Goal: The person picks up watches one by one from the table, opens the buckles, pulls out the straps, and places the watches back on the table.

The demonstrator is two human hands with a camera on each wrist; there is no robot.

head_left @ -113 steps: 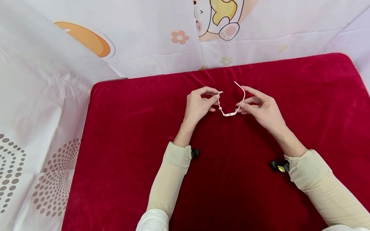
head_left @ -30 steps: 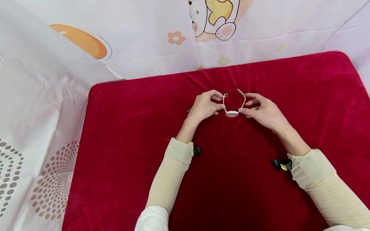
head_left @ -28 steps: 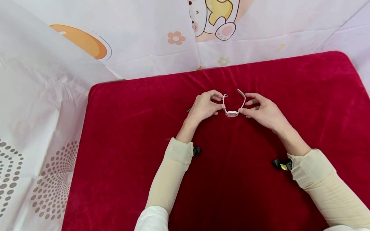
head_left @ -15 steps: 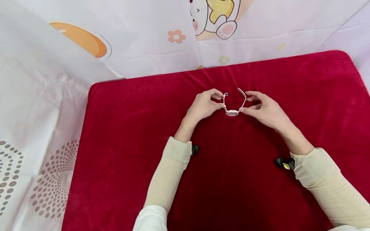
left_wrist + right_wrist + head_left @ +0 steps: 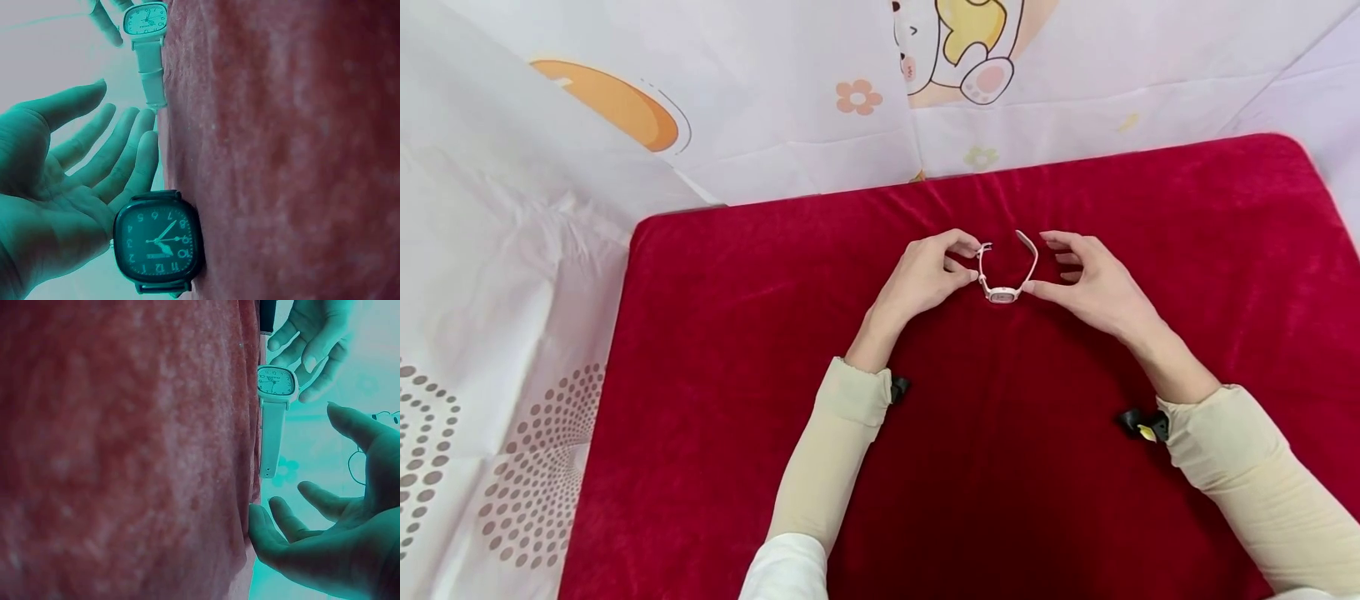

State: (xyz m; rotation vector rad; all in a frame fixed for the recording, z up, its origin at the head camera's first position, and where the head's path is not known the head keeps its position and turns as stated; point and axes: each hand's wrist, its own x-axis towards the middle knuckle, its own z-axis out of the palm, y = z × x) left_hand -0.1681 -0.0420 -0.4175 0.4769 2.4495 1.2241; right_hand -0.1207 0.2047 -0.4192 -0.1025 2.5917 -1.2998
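A pale pink wristwatch [image 5: 1003, 295] stands on the red cloth, dial toward the head camera, both strap ends rising unfastened. My left hand [image 5: 925, 271] is just left of it, fingers relaxed and spread in the left wrist view, gripping nothing. On the other side my right hand [image 5: 1101, 287] holds its thumb near the strap, fingers loosely bent around air; the right wrist view shows a gap between them and the strap. A second, dark square-faced wristwatch [image 5: 157, 240] lies beside my left palm; in the head view that hand hides it.
Red velvet cloth [image 5: 1000, 433] covers the table. White printed curtains [image 5: 775, 108] hang close behind its far edge and along the left side. Small black wrist cameras sit at both cuffs, the right one [image 5: 1142, 425] with a yellow mark.
Earlier both hands pinched the pink wristwatch by its straps, its dial turned away. It now stands dial forward on the cloth, and both hands have let go, the right drawing slightly rightward.
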